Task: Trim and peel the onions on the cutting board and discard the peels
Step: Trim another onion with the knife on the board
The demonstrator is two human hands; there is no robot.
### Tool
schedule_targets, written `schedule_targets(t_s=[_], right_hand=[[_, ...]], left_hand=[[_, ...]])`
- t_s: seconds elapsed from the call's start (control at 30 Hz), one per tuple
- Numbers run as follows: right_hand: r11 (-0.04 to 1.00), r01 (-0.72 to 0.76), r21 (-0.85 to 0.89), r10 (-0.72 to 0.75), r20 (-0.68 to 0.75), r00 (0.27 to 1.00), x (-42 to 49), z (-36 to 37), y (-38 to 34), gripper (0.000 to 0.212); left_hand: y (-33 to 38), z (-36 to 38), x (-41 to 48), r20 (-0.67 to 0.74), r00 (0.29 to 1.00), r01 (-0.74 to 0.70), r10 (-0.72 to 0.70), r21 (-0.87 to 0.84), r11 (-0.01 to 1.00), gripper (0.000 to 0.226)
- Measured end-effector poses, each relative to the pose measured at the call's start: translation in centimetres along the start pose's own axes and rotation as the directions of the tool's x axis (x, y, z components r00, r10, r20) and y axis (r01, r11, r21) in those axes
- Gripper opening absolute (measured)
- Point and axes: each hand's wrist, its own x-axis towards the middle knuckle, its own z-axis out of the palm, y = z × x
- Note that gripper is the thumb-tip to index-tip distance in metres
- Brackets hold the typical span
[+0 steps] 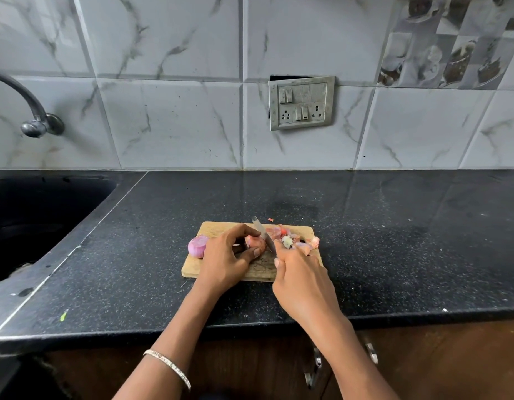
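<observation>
While on board, onions, peels.

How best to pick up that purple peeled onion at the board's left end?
Probably pinch the peeled onion across its rounded sides, from above and the left: it lies free at the cutting board's edge, while the left hand crowds its right.

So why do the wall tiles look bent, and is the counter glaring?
Head view: the wide-angle lens bows the wall tiles; the glossy counter shows a pale reflection behind the cutting board; the left hand gripping an onion and the right hand holding the knife look sharp.
</observation>
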Motion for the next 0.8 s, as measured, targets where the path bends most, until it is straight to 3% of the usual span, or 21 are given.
schedule_targets(t_s=[0.53,0.8], right_hand=[[1.000,-0.027,-0.003,0.027,0.034,0.999,2.1,0.5,-0.4,0.034],[1.000,0.018,-0.001,-0.018,-0.005,1.000,-1.4,0.0,0.4,0.051]], left_hand=[[-0.1,0.1,0.3,-0.002,1.000,0.024,-0.024,-0.016,1.000,0.028],[-0.5,0.3,0.5,-0.008,0.998,0.059,-0.059,-0.021,0.998,0.027]])
